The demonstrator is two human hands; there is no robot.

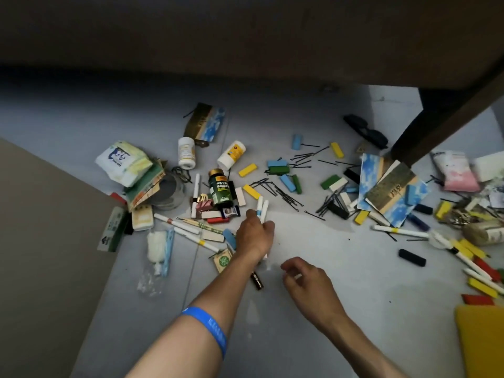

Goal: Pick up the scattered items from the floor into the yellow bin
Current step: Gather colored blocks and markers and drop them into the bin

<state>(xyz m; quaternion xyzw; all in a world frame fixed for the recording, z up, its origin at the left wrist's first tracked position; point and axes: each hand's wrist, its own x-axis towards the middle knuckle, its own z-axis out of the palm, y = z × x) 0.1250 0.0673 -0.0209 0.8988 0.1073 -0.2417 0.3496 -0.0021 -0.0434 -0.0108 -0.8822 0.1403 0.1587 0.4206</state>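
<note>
Two bare hands work above a grey tiled floor (313, 241) strewn with small objects. The left hand (255, 236), whose forearm bears a blue wristband (210, 327), is curled round a pair of white pens (262, 210) whose tips project beyond the fingers toward the far side. The right hand (308, 279) hovers nearer the camera with fingers loosely bent; something small and white seems to lie within them, but whether it is pinched cannot be told. The yellow bin (481, 339) shows only as a corner at the near right edge, well apart from both hands. The step in hand appears to be gathering: pens are being collected into the left grip before any transfer. Most items are still on the floor: a green bottle (219, 190) and two white bottles (186, 152) to the far left, coloured blocks (248, 170) and black hairpins (286, 196) in the middle, patterned cards (392, 186) and more pens (401, 231) to the right. The next move probably calls for carrying the held pens rightward and nearward to the bin, keeping the grip firm so the slim barrels do not slip.
</note>
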